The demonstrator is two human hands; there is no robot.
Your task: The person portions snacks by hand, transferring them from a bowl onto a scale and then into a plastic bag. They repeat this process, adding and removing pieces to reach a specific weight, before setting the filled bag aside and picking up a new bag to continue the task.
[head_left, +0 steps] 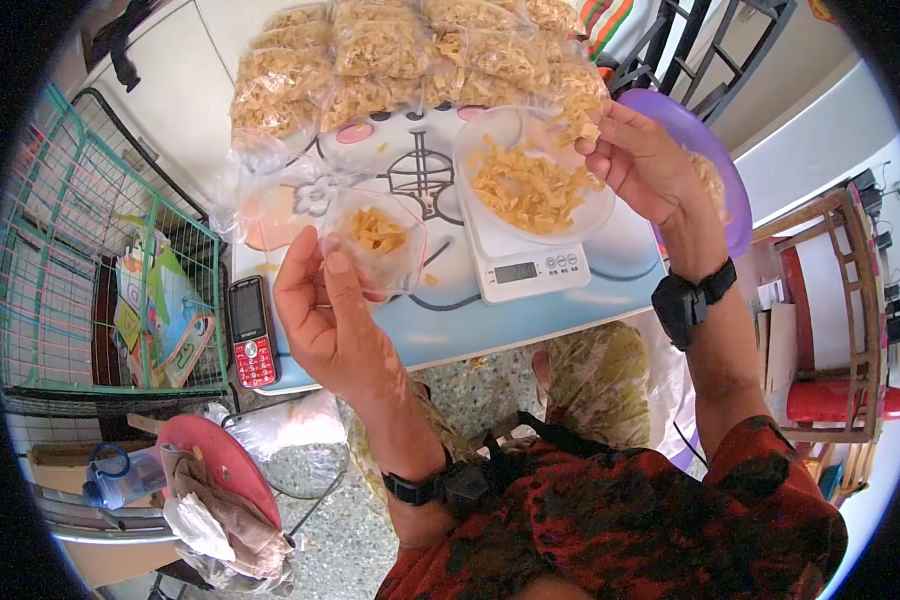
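Observation:
My left hand [322, 310] pinches the edge of a clear plastic bag [402, 272], which has a small heap of yellow dried strips [375, 230] in it. My right hand [642, 165] is raised at the right rim of a clear round bowl [465, 185], with a few pale yellow dried pieces [582, 122] between its fingers. More of the strips [530, 188] lie in the bowl. Beneath it is a white digital scale [535, 272]; I cannot read its display. A purple basin [735, 215] stands beyond my right wrist, partly hidden, with more pieces inside.
Filled clear bags [380, 65] are stacked along the table's far side. A red phone [253, 330] lies at the left edge of the patterned table [440, 325]. To the left stands a green wire cage [75, 300]; below it is a red stool [235, 465] with cloths.

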